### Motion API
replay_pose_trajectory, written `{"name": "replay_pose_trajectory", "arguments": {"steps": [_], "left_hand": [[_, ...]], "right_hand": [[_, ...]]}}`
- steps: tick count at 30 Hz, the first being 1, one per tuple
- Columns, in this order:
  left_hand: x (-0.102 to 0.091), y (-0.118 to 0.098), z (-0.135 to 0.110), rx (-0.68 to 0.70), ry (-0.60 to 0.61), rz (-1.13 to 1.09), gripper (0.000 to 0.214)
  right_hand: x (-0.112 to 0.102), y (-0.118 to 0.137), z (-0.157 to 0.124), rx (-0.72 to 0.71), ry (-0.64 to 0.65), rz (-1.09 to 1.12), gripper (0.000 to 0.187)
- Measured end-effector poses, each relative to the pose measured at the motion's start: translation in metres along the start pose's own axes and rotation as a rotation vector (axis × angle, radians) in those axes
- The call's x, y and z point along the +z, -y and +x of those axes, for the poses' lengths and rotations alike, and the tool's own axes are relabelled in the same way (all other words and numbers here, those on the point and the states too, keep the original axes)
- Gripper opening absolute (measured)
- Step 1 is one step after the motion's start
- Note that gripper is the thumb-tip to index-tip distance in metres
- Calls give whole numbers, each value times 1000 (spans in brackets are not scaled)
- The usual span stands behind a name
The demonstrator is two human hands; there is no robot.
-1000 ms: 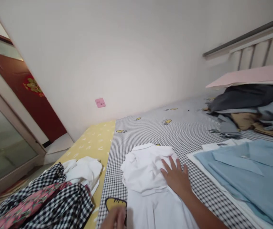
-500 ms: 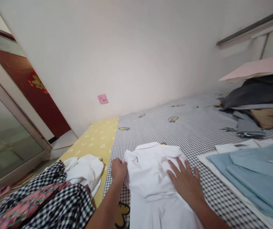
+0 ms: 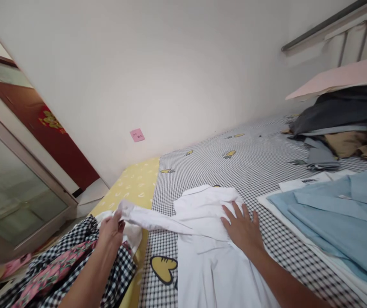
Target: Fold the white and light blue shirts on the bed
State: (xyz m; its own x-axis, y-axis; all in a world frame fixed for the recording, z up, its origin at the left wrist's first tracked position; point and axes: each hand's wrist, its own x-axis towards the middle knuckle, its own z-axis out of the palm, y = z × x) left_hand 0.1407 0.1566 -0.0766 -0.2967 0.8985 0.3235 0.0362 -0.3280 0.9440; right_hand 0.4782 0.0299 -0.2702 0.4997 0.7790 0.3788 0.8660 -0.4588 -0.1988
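Observation:
A white shirt (image 3: 209,261) lies on the checked bedsheet (image 3: 199,171), its collar end toward the wall. My left hand (image 3: 111,226) is closed on the end of one sleeve (image 3: 157,220), stretching it out to the left over the yellow border of the sheet. Flat on the upper right part of the shirt rests my right hand (image 3: 243,224), fingers spread. Just under the left hand is a heap of clothes with a black-and-white checked garment (image 3: 119,273) and a white one (image 3: 135,237).
Folded light blue clothing (image 3: 337,218) lies on white fabric at the right. Behind it stands a pile of dark grey and brown clothes (image 3: 340,111) beneath a pink sheet (image 3: 344,75). A pink note (image 3: 137,135) is on the wall; a glass door (image 3: 16,188) stands left.
My left hand has moved left from the shirt's side, drawing the sleeve out straight. My right hand stays flat on the shirt. The view has shifted slightly.

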Motion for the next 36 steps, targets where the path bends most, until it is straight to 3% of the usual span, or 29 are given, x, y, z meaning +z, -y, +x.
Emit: {"name": "replay_pose_trajectory", "arguments": {"steps": [2, 5, 9, 11, 12, 14, 17, 19, 22, 28, 33, 36], "left_hand": [[23, -14, -8, -13, 53, -69, 51], [62, -38, -29, -4, 231, -150, 51], [104, -63, -61, 77, 637, -62, 38], [115, -63, -72, 71, 860, 68, 30], [118, -59, -75, 56, 903, 109, 36], [120, -44, -76, 65, 801, 168, 46], [116, -9, -72, 126, 457, 321, 37], [112, 15, -75, 134, 360, 442, 29], [113, 41, -94, 155, 379, 540, 22], [129, 67, -134, 252, 561, 1099, 62], [117, 79, -125, 168, 506, 1217, 39], [108, 78, -123, 132, 432, 1243, 34]], "right_hand": [[-1, 0, 0, 0, 11, 4, 51], [-2, 0, 0, 0, 3, 12, 52], [-3, 0, -1, -8, -2, 17, 52], [-4, 0, -1, -1, 2, 26, 51], [-5, 0, 0, -1, 5, 35, 50], [-7, 0, 0, -8, 22, 57, 47], [-11, 0, 1, -14, 36, 75, 48], [-11, 0, 1, -9, 33, 76, 50], [-6, -2, -1, -26, 1, 68, 49], [11, -14, -9, -123, -51, 50, 57], [9, -18, -6, -101, -46, 89, 57], [2, -15, -2, -28, 30, 96, 56]]}}
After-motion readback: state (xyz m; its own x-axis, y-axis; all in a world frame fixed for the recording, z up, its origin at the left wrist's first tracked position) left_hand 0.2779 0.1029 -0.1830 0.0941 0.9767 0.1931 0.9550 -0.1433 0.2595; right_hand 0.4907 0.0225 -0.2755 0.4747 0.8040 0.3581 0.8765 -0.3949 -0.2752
